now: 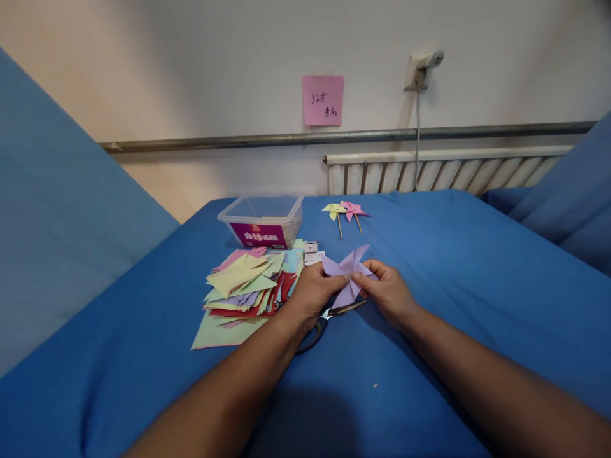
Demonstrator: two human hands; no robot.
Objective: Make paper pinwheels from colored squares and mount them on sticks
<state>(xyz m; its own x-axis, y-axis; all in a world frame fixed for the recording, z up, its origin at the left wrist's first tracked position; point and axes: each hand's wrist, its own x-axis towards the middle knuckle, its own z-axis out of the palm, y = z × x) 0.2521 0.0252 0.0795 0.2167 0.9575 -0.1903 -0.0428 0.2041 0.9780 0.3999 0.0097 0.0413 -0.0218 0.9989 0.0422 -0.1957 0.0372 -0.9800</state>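
A purple paper pinwheel (352, 259) is held up between both hands, its blades folded in toward the middle. My left hand (316, 287) grips its left side, thumb pressed at the centre. From the right, my right hand (387, 289) pinches it, with that thumb also close to the centre. Whether a pin or stick is at the centre cannot be made out. Below the hands lies a pair of scissors (316, 336) with dark handles, partly hidden by my left hand. A stack of coloured paper pieces (245, 280) is just left of my left hand.
A clear plastic tub (286, 222) with a purple label stands behind the paper stack. Two finished pinwheels on sticks, one yellow (335, 210) and one pink (353, 210), lie farther back. Small printed packets (312, 254) sit beside the stack. Blue cloth (453, 267) covers the table.
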